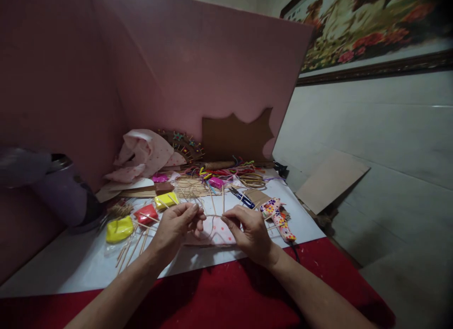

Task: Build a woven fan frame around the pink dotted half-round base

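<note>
My left hand is closed in a pinch at the left of a pink dotted cloth piece; what its fingertips hold is too small to make out. At the right, my right hand pinches a thin brown cord that runs along the top of the cloth between the hands. Thin wooden sticks stand up behind the cord, and more sticks fan out past both hands. Part of the cloth is hidden behind my fingers.
Yellow and red clay packs lie left. Blue snips and a flower-patterned stuffed piece are right. Behind are colored pipe cleaners, gold scissors and cut cardboard. A purple container stands far left.
</note>
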The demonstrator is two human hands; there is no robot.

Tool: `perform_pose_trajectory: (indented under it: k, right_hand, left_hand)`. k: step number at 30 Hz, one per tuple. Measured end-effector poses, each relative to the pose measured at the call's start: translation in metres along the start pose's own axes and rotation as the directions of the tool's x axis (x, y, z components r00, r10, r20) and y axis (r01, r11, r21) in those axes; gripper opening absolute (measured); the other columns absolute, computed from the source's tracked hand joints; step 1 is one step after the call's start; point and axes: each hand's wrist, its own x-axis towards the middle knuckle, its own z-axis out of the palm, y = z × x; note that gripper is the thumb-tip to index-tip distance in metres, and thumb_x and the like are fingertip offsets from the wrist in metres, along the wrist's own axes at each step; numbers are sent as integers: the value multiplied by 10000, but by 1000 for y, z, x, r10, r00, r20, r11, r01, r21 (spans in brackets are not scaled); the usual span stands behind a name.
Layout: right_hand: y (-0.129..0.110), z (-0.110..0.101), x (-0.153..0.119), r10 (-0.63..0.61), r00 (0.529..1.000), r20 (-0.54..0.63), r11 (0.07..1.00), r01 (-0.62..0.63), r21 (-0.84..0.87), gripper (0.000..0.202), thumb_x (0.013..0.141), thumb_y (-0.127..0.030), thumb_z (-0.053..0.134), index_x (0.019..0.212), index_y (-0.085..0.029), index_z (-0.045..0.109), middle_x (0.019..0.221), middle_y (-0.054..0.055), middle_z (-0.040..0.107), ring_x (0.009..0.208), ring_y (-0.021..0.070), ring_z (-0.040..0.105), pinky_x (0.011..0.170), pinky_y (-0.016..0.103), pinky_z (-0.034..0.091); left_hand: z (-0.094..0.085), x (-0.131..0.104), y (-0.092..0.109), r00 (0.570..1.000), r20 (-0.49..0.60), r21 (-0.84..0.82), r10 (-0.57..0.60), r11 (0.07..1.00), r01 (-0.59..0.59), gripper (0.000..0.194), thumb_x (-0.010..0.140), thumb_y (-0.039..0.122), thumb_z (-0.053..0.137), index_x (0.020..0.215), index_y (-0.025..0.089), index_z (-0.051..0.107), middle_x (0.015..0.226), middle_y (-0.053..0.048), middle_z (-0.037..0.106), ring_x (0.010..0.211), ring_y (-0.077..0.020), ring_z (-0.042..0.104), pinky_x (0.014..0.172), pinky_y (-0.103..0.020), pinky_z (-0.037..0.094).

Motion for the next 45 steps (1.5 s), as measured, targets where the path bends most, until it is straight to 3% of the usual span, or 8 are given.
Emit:
perform_pose_trajectory:
  k: [3,10,15,21,25,32,39,45]
  right_hand:
    - [0,1,0,-11,1000,2,1000,11,0,110,852,-188,528,769,-177,599,632,21,579,571,138,502,573,268,372]
    - [0,1,0,5,1000,13,1000,-5,-4,124,858,-202,514,767,-185,597,638,20,579,573,138,504,568,266,371]
    - [-2,2,1,24,1000,16,1000,-24,-18,164,872,-245,524,777,-173,637,656,30,592,612,144,524,595,271,386]
    - [-7,-1,0,-92,988,-126,980,68,-186,149,845,-199,537,930,-203,659,964,86,595,871,199,533,763,350,403]
    - [-12,0,-2,-172,980,-99,968,150,-202,183,830,-149,516,973,-204,616,882,59,616,836,194,537,765,364,387]
    - [-13,2,-3,-169,984,-59,955,148,-255,137,862,-187,518,963,-181,611,861,65,660,825,193,565,784,371,384]
    - [-14,1,-2,-208,977,-54,942,185,-282,116,842,-155,507,892,-177,609,821,59,673,772,187,576,742,357,391]
    - [-13,3,-3,-178,981,-72,960,157,-230,92,838,-155,502,849,-167,592,765,51,652,753,182,565,719,342,388]
  left_hand:
    - [1,-1,-1,999,32,3,21,1000,-21,230,683,329,711,738,112,657,631,-42,643,502,-92,551,520,-220,451]
    - [6,-3,4,998,-63,-4,-31,1000,31,204,621,255,746,741,104,680,660,-82,692,588,-141,631,612,-255,496]
    - [5,-5,0,999,4,87,-34,996,34,213,706,335,689,783,137,699,708,-68,695,593,-122,605,583,-238,478]
    - [3,-8,-5,997,70,240,30,970,-46,259,765,389,622,832,155,711,759,-78,699,612,-141,603,577,-249,467]
    - [5,-8,-5,992,121,210,20,977,-45,237,762,336,633,920,179,715,840,-78,711,729,-163,639,712,-288,492]
    - [16,-14,-4,972,237,195,3,979,-51,196,778,291,609,912,216,731,817,-51,708,759,-165,639,711,-285,502]
    - [13,-13,-9,929,331,392,167,871,-296,249,836,263,531,1005,242,712,881,-47,689,853,-171,607,793,-270,459]
    - [8,-12,-14,927,342,439,155,846,-303,249,847,270,509,985,233,712,986,-57,687,957,-198,598,852,-297,449]
